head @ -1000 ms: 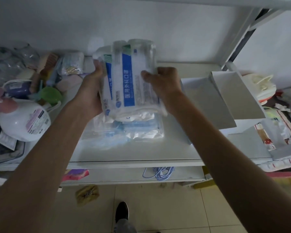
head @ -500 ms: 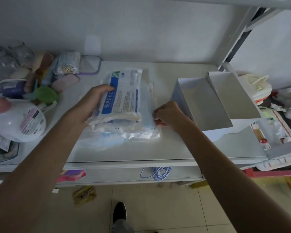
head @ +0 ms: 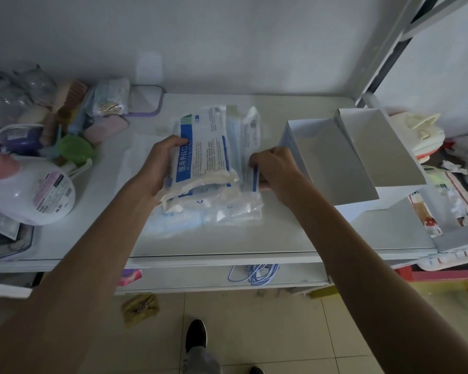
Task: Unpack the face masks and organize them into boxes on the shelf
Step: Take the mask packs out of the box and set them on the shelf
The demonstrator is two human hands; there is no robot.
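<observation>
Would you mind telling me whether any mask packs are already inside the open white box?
No, the open white box shows only bare inner walls, while the mask packs lie on the shelf beside it.

Blue-and-white mask packs (head: 204,157) stacked on shelf (head: 295,233); open white box (head: 333,163) just beside.

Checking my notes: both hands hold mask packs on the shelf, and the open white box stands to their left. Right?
Not quite. In the head view the open white box stands to the right of the mask packs, beside the right hand. The rest holds: the left hand and right hand both hold packs on the shelf.
</observation>
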